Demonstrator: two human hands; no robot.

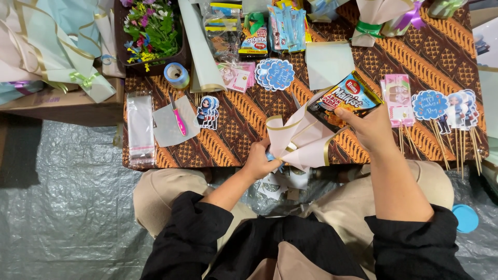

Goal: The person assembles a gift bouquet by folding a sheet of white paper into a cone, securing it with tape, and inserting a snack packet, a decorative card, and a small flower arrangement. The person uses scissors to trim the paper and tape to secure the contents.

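Head view: left hand (pixel 259 162) pinches paper cone (pixel 303 140), right hand (pixel 369 127) grips snack packet (pixel 345 99) at 1 o'clock; loosening could unroll it.

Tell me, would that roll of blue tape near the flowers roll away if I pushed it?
Probably not as it lies: the roll of blue tape rests flat on its side on the patterned cloth, so a push would likely slide it. Stood on edge, it could roll. It looks small and probably light.
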